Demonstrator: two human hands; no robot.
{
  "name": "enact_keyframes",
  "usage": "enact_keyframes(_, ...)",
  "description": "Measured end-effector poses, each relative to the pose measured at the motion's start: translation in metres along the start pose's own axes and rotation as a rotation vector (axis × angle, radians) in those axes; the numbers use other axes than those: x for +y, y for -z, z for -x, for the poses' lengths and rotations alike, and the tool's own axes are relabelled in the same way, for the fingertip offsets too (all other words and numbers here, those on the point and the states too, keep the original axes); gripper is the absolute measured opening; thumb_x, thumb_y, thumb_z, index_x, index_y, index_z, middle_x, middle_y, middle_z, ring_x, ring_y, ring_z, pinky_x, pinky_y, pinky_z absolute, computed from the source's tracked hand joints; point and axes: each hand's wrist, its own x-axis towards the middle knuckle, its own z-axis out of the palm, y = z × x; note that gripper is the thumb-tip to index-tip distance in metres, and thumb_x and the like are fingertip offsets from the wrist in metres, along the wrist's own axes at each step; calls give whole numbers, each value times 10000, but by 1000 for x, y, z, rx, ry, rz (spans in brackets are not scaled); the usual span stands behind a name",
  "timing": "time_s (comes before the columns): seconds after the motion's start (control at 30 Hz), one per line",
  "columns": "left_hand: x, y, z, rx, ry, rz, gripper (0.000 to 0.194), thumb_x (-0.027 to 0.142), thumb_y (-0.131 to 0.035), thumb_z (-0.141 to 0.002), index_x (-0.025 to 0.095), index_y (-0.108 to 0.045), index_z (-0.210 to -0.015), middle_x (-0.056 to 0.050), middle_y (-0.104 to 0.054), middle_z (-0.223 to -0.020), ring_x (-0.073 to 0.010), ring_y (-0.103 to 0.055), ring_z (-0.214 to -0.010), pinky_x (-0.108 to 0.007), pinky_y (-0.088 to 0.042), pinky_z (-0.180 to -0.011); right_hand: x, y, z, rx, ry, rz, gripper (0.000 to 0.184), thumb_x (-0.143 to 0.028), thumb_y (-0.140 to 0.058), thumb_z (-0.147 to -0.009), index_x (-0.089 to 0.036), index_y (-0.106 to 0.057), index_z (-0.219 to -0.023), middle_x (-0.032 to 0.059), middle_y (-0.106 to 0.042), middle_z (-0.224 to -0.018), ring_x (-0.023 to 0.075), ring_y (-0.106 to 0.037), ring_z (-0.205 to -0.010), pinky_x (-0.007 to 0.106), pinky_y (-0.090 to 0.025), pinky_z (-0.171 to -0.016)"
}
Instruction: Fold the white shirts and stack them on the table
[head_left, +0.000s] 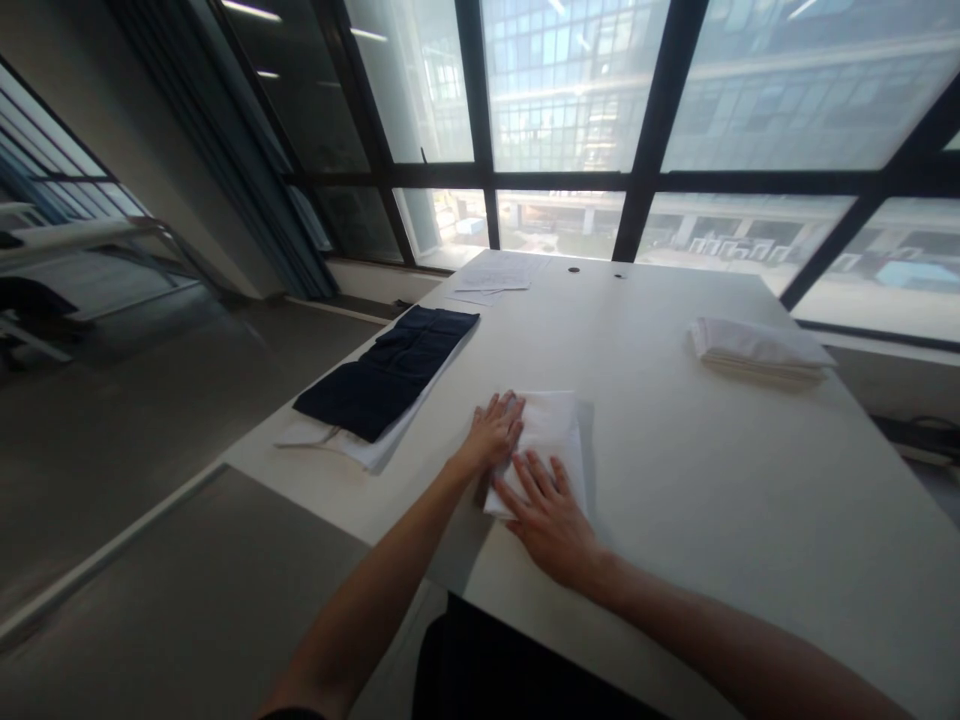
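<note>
A folded white cloth (551,425) lies flat on the white table in front of me. My left hand (495,432) rests on its left edge, fingers stretched forward. Across the near part of the cloth my right hand (546,515) lies flat with its fingers spread. Both palms face down, and neither hand grips anything. Parts of the cloth's left and near sides are hidden under the hands.
To the left, dark navy folded clothing (390,370) lies on top of white fabric (382,450). A folded white stack of cloth (761,350) sits at the right. Papers (495,272) lie at the far end of the table (645,420), before large windows (570,90).
</note>
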Motion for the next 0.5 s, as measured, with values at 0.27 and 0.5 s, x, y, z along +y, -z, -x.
enact_keyframes(0.27,11,10,-64,-95,-312,-14,492,437,-332,-1075,279,-485,-1516,-90,-569,-1456,-240,-512,-1342,-472,-286,-1207,-14,27,-2,-143,224,-154,433,-363,-478,-1045,-219,-557,-1446,87,-402,-1629,281,-267,-1535,570,-155,-1257)
enact_keyframes(0.5,13,11,-66,-73,-87,-148,484,372,-365,-1064,181,-505,-1486,-156,-628,-1242,-256,-651,-1064,-387,-483,-999,47,62,24,-157,179,-448,288,-247,-480,-1026,-261,-747,-1133,16,-712,-1313,168,-545,-1350,452,-180,-1268)
